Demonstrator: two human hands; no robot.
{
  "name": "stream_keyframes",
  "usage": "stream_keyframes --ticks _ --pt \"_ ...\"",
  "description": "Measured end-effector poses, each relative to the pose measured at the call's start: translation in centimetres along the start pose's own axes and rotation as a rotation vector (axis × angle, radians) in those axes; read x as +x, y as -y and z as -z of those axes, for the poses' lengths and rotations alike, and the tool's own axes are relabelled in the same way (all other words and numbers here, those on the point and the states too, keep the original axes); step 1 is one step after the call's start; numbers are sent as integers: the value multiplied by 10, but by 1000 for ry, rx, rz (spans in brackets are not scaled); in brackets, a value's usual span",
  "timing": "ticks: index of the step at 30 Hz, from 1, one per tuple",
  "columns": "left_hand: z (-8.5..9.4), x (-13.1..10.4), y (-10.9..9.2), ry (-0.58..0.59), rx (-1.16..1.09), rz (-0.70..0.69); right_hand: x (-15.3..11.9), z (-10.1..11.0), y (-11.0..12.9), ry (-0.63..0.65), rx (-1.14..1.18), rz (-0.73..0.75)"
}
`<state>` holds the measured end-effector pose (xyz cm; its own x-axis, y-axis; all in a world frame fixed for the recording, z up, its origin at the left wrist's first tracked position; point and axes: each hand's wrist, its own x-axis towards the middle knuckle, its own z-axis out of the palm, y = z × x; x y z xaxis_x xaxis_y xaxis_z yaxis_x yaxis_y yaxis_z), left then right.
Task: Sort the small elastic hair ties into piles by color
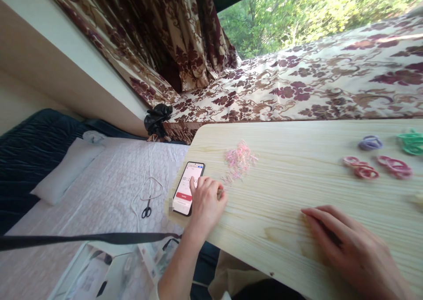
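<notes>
Table (pixel 280 190), left hand (pixel 208 198), perhaps touching phone (pixel 185 187)

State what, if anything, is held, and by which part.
Nothing shows held in the left hand, partly over the phone, or the right hand; a small pinched thing cannot be ruled out.

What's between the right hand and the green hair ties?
Head view: wood-grain tabletop, then the pink hair ties, with the red hair ties beside them.

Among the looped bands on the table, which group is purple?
The purple group, left of the green bands and beyond the reddish bands; no other group shares its colour.
</notes>
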<state>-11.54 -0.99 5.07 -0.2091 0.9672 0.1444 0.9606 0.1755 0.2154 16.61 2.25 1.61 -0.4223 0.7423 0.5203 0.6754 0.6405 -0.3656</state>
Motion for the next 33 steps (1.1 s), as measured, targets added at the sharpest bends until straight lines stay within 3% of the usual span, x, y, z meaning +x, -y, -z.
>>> stream_keyframes --ticks 9,18,23,29,33 --pt "-3 9 -7 36 18 -80 1 3 2 25 19 -11" --pt "-1 -16 -72 160 -252 -416 2 18 31 96 272 -138" --pt "4 -21 -92 216 -334 -543 -3 22 30 148 304 -209" --pt "5 -20 -102 250 -380 -548 -6 33 25 108 412 -233" --pt "7 -20 -108 224 -415 -476 -12 41 23 110 513 -358"
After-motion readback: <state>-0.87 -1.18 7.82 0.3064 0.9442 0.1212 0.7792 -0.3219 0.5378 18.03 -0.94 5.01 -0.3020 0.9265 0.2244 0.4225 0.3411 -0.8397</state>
